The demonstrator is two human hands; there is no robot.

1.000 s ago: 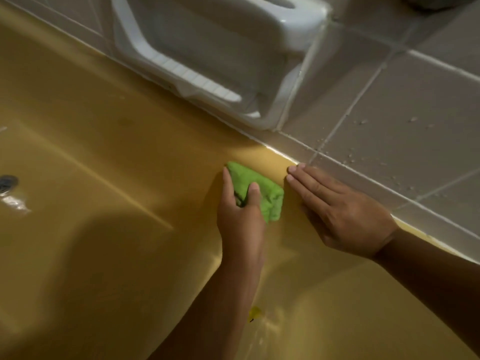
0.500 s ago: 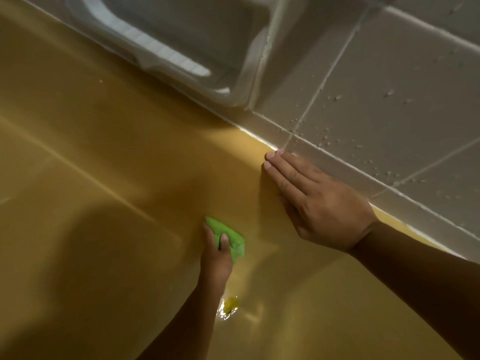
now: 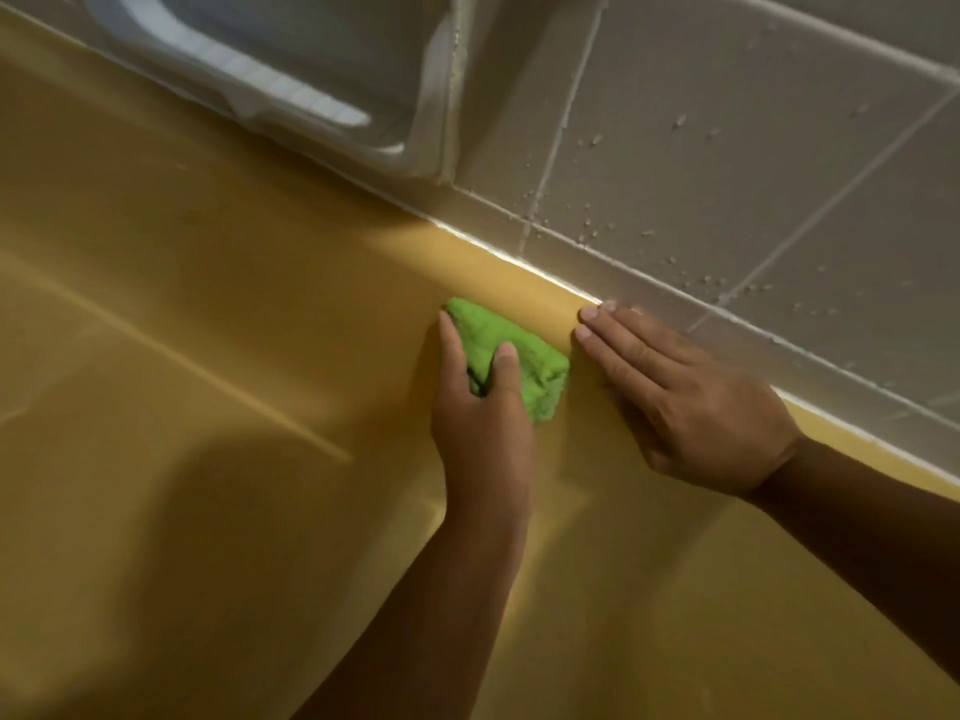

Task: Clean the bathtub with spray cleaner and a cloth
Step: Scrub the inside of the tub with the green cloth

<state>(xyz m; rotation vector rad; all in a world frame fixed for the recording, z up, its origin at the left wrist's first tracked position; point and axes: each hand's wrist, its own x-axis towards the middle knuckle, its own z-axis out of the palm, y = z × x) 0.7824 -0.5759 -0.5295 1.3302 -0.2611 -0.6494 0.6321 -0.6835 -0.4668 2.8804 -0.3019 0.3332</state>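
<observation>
While pinched under left hand (image 3: 483, 426), green cloth (image 3: 524, 350) just beside flat right hand (image 3: 691, 407).

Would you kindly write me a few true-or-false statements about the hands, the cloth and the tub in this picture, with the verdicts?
1. The left hand grips a green cloth. True.
2. The right hand holds a spray bottle. False: it rests flat, fingers straight, on the rim of the bathtub and holds nothing.
3. The bathtub is white. False: it is yellow.
4. Water droplets dot the wall tiles. True.
5. The cloth lies loose, apart from both hands. False: the left hand's fingers curl round it and press it to the tub's wall, just below the rim.
</observation>
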